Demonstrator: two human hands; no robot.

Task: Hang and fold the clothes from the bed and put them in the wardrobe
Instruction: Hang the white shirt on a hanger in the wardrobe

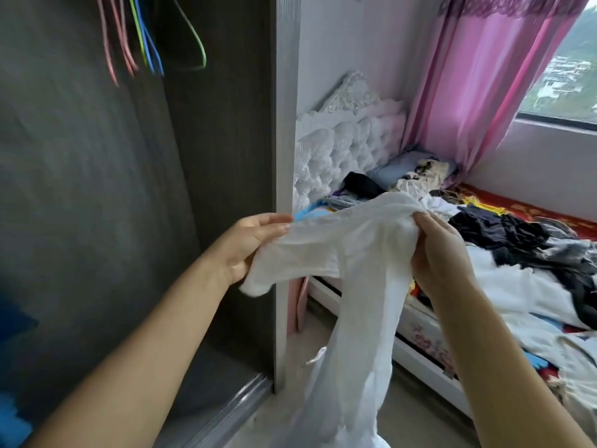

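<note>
White garment [358, 250] stretches between left hand [248, 244] and right hand [442, 250], fingers of both pinching it.

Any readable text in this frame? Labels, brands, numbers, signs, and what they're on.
None readable.
The white garment held by the left hand and right hand shows no print or tag text.
The bed frame carries a floral pattern, no words.
The clothes on the bed show no legible lettering.
</note>
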